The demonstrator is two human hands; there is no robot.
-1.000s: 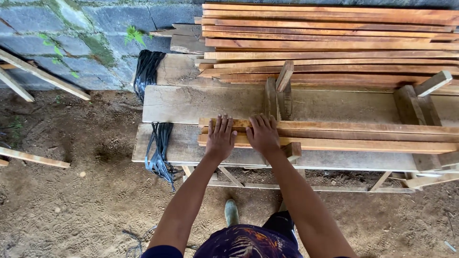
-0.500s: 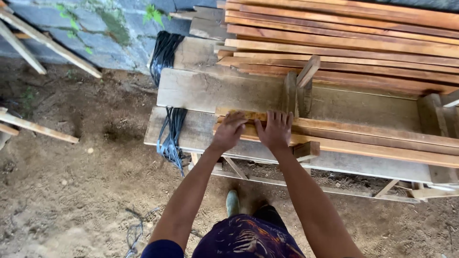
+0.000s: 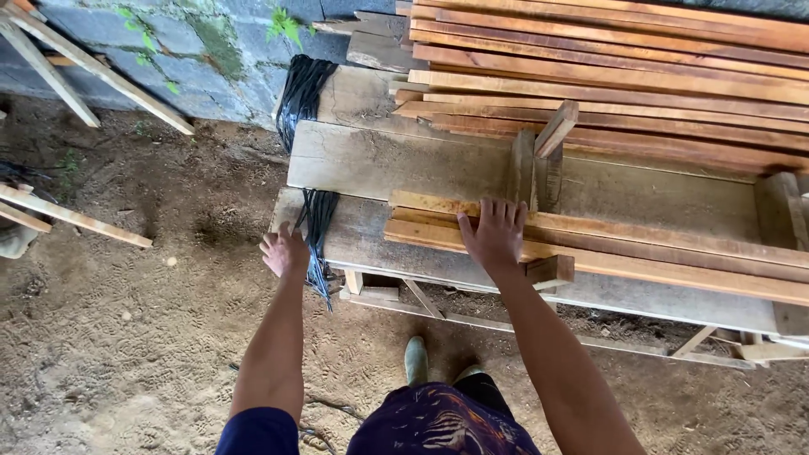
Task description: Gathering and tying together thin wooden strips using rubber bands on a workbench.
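The right hand (image 3: 495, 234) is lying flat, fingers spread, on the near end of a small stack of slats (image 3: 640, 248); it is pressing down on them, not clasping them. The left hand (image 3: 285, 251) is hanging loose and half-curled just off the left end of the bench (image 3: 362, 168), holding nothing, close beside the black straps (image 3: 318, 227) that are draped over the planks. By judgement, the step in hand is steadying or squaring the slat ends on the bench; a further move would be calling for a firm hold on the stack, with the free hand brought in, since long thin strips are likely to flex and slide on one another. The slats are lying on the front plank of the bench, running off to the right. They are reddish-brown sawn timber, narrow and straight, with rough faces. The bench planks are grey, weathered and cracked. A larger pile (image 3: 624, 67) of the same strips is sitting at the back. Behind it is a block wall (image 3: 168, 42), patched with moss; the ground (image 3: 126, 337) is loose sandy dirt, marked with shoe prints.
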